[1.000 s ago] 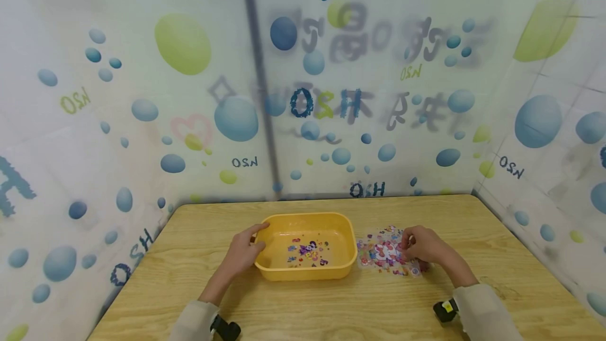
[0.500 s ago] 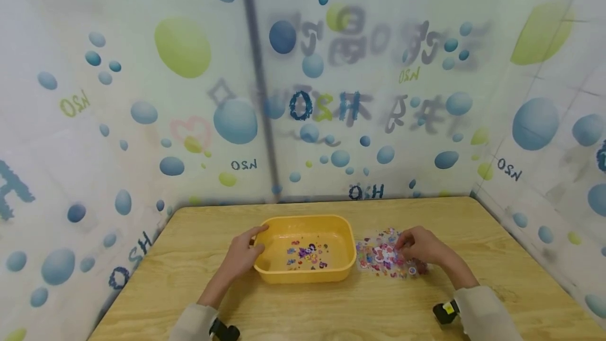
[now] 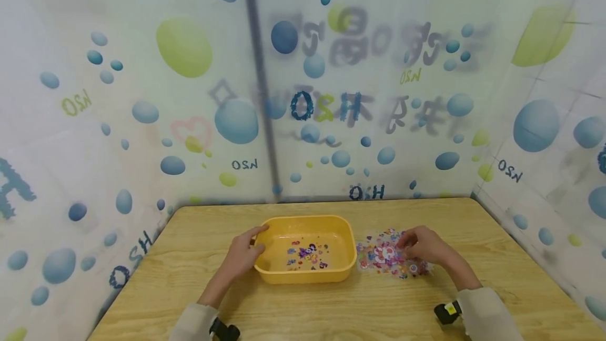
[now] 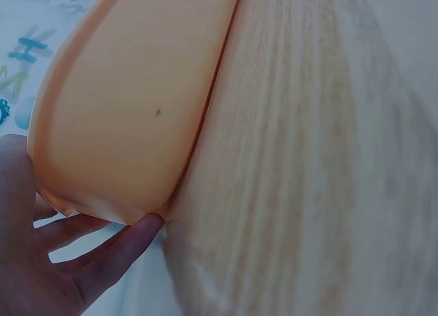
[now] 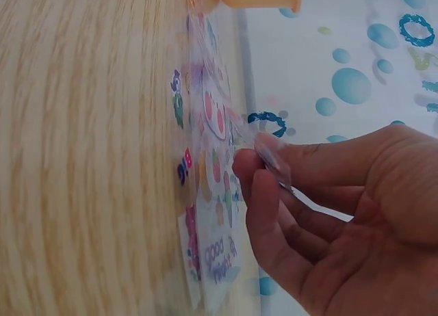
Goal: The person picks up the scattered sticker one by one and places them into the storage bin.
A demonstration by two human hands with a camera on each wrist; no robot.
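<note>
Watching through the feeds, I took the step in hand to be lifting one thin clear piece (image 5: 276,168) from the heap of sticker sheets (image 3: 384,253). That seemed to call for a light pinch close to the edge and a slow, low pull, so that neighbouring sheets would not drag along or curl. I judged the slick plastic likely to cling to the layers under it, and I would have made sure that only one layer was between the fingertips before raising it. I could not tell whether the piece was free or joined to the sheet below.

The right hand (image 3: 423,246) was nearly closed, thumb and fingers pinching that piece just above the heap, palm hollow. The sheets lay on the table (image 3: 303,312), just to the right of the yellow tub (image 3: 305,277), some overlapping. Small colourful stickers (image 3: 307,251) lay on the tub's floor, near its middle.

I had the left hand (image 3: 243,250) partly closed round the tub's left end, with a finger over the rim and the thumb at the near corner. A gentle steadying hold looked enough to me there; pushing harder might have slid the tub into the sheets.
</note>
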